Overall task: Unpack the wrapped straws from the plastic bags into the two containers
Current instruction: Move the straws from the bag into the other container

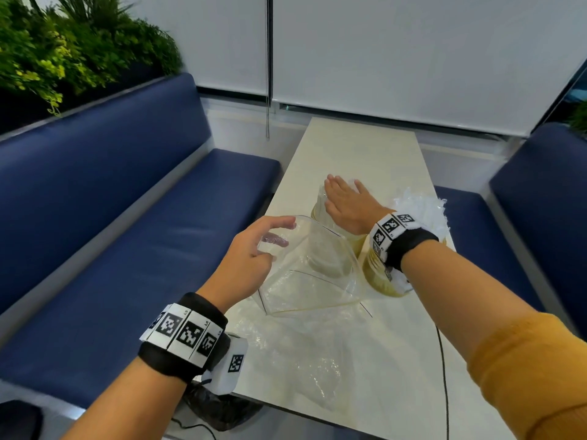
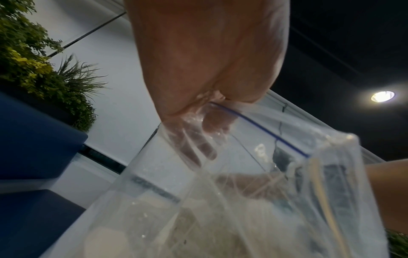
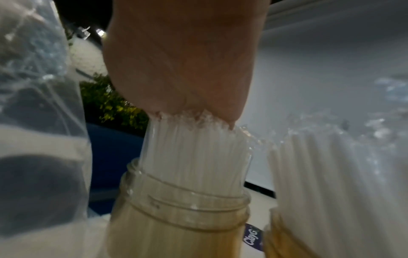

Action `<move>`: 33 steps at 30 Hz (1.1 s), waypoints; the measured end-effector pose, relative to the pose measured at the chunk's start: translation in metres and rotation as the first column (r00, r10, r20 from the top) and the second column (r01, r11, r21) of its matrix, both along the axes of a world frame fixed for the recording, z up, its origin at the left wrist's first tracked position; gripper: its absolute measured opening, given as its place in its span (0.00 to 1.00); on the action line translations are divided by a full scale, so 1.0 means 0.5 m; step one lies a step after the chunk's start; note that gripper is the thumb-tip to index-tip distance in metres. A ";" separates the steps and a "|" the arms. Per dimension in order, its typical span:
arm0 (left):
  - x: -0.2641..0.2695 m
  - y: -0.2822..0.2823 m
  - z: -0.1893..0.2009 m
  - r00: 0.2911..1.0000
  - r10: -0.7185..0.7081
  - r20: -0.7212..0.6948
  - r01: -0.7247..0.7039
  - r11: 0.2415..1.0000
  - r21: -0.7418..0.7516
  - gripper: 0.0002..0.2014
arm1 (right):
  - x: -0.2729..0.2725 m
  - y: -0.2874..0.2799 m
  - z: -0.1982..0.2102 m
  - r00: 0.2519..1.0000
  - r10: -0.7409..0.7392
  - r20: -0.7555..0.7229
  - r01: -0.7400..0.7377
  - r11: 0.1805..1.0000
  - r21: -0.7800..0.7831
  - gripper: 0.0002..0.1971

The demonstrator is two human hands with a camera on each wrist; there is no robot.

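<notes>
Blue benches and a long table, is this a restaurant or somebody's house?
Probably a café or restaurant booth. Padded blue benches face each other across a narrow table, a planter tops the seat back, and jars are packed with wrapped straws.

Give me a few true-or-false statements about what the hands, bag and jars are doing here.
1. The right hand presses flat on the straws in a jar. True.
2. The left hand holds a full bag. False: the bag it holds looks empty.
3. Both jars lie on their sides. False: they stand upright on the table.
4. The second jar also holds straws. True.
</notes>
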State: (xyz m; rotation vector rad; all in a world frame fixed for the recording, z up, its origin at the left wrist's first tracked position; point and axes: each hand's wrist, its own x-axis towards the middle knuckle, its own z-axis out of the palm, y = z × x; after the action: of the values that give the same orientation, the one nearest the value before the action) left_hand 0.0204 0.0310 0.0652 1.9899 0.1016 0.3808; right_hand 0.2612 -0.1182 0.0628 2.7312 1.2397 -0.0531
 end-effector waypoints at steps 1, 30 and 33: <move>-0.001 0.001 0.001 1.000 -0.004 0.001 0.004 1.000 -0.002 0.38 | 0.001 0.002 0.005 1.000 -0.007 -0.024 0.008 0.999 0.031 0.31; -0.025 -0.013 -0.016 0.987 -0.144 -0.071 0.152 0.981 0.121 0.47 | -0.305 0.048 -0.056 0.979 0.136 -0.149 -0.150 0.984 -0.091 0.13; -0.025 -0.007 -0.026 0.988 -0.129 -0.079 0.140 0.979 0.147 0.47 | -0.292 0.004 -0.008 0.977 0.154 -0.150 -0.132 0.980 0.148 0.12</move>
State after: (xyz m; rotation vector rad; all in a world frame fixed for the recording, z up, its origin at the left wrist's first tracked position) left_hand 0.0078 0.0274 0.0523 2.1475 -0.0194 0.2379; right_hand 0.1153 -0.1165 0.0590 2.7901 1.5354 -0.1828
